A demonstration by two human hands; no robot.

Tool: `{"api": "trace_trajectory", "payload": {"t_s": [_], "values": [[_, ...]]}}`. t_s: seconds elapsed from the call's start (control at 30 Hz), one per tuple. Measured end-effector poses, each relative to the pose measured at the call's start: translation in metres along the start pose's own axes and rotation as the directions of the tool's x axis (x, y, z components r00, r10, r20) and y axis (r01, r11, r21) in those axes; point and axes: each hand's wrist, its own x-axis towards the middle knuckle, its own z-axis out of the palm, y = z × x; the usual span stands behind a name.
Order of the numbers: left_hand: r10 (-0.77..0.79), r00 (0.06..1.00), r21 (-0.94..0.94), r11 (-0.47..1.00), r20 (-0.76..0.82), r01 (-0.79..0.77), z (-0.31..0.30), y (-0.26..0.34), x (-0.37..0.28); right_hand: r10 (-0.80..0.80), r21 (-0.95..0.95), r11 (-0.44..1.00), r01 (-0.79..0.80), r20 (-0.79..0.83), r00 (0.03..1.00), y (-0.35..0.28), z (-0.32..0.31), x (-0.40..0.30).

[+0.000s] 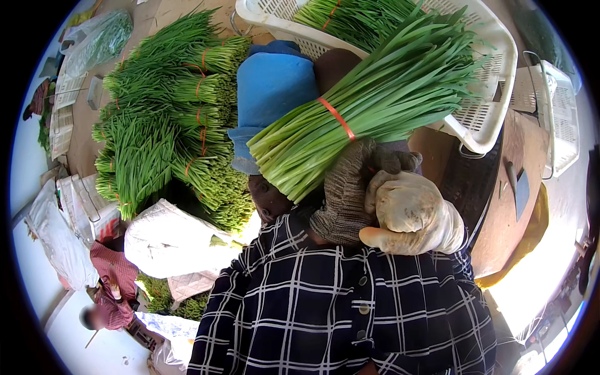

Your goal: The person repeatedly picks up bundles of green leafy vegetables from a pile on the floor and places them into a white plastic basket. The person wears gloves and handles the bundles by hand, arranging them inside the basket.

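A bundle of garlic chives (375,98) lies slantwise across my knees, pale cut stems towards the lower left and green leaves towards the upper right. A red band (335,117) crosses it. My left hand (349,192), in a grey-brown knitted glove, is curled against the bundle's near side, where the band runs under the glove. Close against it, my right hand (410,208) wears a soiled off-white glove with its fingers bent. A speck of red shows between the gloves. The gloves hide the band's ends and whatever the right fingertips hold.
Banded chive bundles (159,112) are stacked to the left. A white plastic crate (487,103) with chives stands ahead. On a wooden board (520,187) at right lies a knife (520,194). White cloth (178,239) is at lower left; beyond is another person (115,290).
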Motion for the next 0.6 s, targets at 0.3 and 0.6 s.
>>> {"api": "trace_trajectory", "payload": {"t_s": [0.3,0.6], "values": [[0.041,0.981,0.981,-0.041,-0.190,0.192,-0.011,0.014,-0.010,0.094,-0.889,0.457,0.006,0.055,0.994,-0.034,-0.071,0.068],[0.215,0.955,0.972,0.069,0.206,-0.225,-0.045,0.025,-0.025,0.276,-0.808,0.583,0.079,0.289,0.917,0.007,-0.051,0.071]]}}
